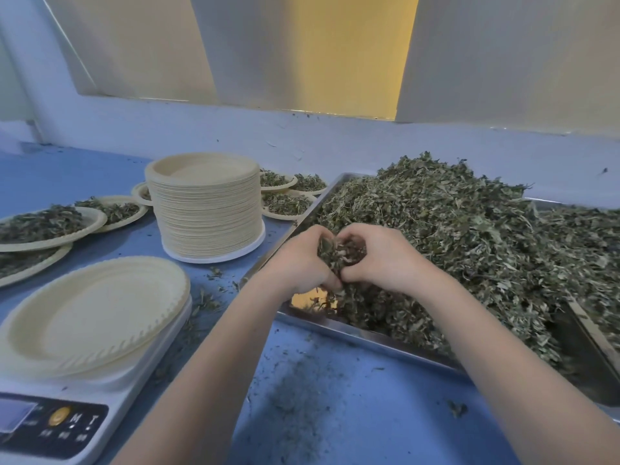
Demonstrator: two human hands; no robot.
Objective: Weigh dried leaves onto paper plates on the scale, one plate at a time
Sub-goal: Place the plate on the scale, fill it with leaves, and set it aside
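Both hands were cupped together over the near-left corner of the tray (335, 325), closed around 1 clump of leaves (339, 253) between them. The left hand (302, 263) and right hand (382, 260) met at the fingertips, palms facing each other, so the clump sat pinched in the gap and partly hidden. Beneath and to the right of the hands the main heap (469, 236) filled the tray.

The thing that mattered was the plate (97, 317). It lay empty on the scale (110, 397), down and well to the left of the hands, nearer to the person than the tray corner. The left hand was the closer of the 2. The plate was round, so no long axis governed the approach; the carry would seemingly be a sweep leftward and toward the body, across the bare stretch of table (335, 414).

Beyond the left hand stood 1 tall stack (206, 209) of unused plates, and farther left several filled plates (43, 226) sat apart from the scale. Loose crumbs might drop along the way.
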